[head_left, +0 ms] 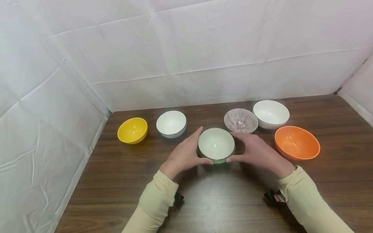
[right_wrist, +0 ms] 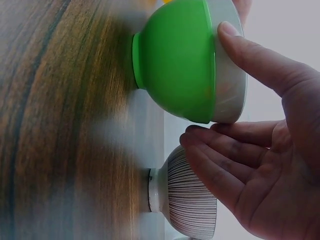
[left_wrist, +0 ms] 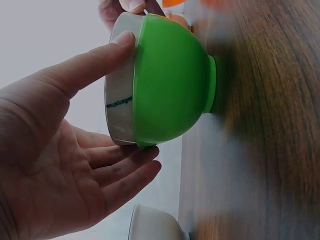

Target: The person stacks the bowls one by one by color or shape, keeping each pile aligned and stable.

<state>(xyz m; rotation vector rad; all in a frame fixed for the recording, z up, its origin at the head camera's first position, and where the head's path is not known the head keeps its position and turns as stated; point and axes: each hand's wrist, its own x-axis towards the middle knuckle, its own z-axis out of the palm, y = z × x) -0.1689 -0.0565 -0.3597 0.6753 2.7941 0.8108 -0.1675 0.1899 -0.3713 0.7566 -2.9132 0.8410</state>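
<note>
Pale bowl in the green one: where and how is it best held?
I'd grip the pale bowl by the band just under its rim, from left and right together. It opens upward, and only that band stands above the green bowl, so nothing lower offers a hold. The striped bowl crowds its back right.

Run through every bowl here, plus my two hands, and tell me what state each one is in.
Pale bowl: upright, empty, nested in the green bowl
Green bowl: upright, with the pale bowl inside
Left hand: holding the pale bowl
Right hand: holding the pale bowl
Yellow bowl: upright, empty
Dark-rimmed white bowl: upright, empty
Striped bowl: upright, empty
Rearmost white bowl: upright, empty
Orange bowl: upright, empty
</note>
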